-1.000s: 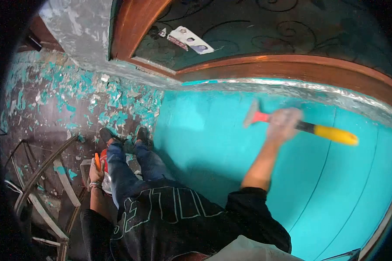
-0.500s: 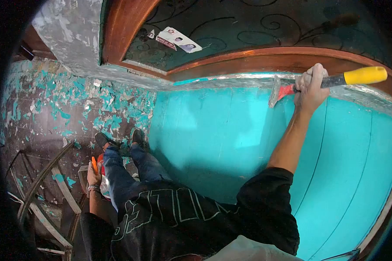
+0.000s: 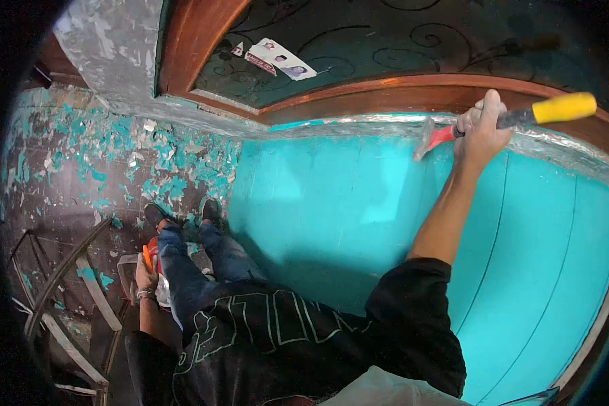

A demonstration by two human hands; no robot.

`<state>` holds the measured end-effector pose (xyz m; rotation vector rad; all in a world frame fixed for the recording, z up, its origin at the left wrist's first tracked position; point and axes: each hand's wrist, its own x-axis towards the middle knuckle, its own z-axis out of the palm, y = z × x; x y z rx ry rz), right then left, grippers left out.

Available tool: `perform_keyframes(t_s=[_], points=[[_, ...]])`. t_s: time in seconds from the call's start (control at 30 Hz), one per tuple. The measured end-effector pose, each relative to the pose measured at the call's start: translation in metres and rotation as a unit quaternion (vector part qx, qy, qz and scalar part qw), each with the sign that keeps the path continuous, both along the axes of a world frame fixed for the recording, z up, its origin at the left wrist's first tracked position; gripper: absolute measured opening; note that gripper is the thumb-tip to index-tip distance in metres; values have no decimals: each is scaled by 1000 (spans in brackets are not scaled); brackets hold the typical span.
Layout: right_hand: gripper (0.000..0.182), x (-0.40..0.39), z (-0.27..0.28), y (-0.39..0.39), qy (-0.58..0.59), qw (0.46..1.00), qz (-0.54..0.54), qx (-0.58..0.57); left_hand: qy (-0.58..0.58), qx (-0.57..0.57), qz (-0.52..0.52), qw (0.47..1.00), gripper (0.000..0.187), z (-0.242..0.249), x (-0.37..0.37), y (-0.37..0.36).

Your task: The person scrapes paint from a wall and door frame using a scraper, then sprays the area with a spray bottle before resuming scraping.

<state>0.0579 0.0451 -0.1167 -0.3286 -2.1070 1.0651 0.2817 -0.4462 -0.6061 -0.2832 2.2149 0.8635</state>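
Observation:
My right hand (image 3: 482,132) is wrapped round the shaft of a paint scraper (image 3: 565,107) with a yellow and black handle and a red neck. Its dusty metal blade (image 3: 423,139) lies at the border of the turquoise wall (image 3: 318,216) and the rough grey ledge (image 3: 555,147). Low on the left, my left hand (image 3: 146,274) is closed on a slim orange object (image 3: 147,257), whose lower part is hidden by the fingers. Red and silvery surfaces show beside that hand, partly covered by my leg.
A wooden frame (image 3: 203,54) surrounds dark glass with scrollwork and a torn sticker (image 3: 281,59). Turquoise paint flakes (image 3: 166,186) litter the dark tiled floor around my shoes. A bent metal frame (image 3: 64,271) stands at lower left.
The scraper and my right hand have shifted slightly left, the blade also tilting a little. My left hand keeps its hold on the orange object. The view has moved slightly.

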Motion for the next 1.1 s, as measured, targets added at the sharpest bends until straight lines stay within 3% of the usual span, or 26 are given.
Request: perform_keyframes(t_s=[0.07,0.27,0.4,0.47,0.6,0.67,0.7,0.93,1.1], points=[[25,6,-14,3,73,993,-54,-72,19,-28,-24,999,60,12,-8,6],[24,30,-18,-3,137,985,-78,-69,12,-31,-14,999,64,32,-15,5],[21,36,-46,-7,183,980,-79,10,13,-45,-38,998,66,14,-6,-5],[29,43,-67,-1,150,973,44,172,-18,-47,-46,998,68,17,-8,-6],[27,56,-74,1,167,982,-1,86,-4,-53,-40,998,70,24,-8,-5],[21,66,-53,16,127,981,146,-6,4,-43,-54,998,70,25,-11,-6],[23,64,-44,21,115,980,159,-38,3,-41,-57,998,70,25,-11,-5],[18,58,-16,55,17,964,249,-92,-30,-35,-58,997,69,29,-18,2],[17,60,-23,59,9,966,255,-31,-29,-38,-52,998,69,34,-20,6]])
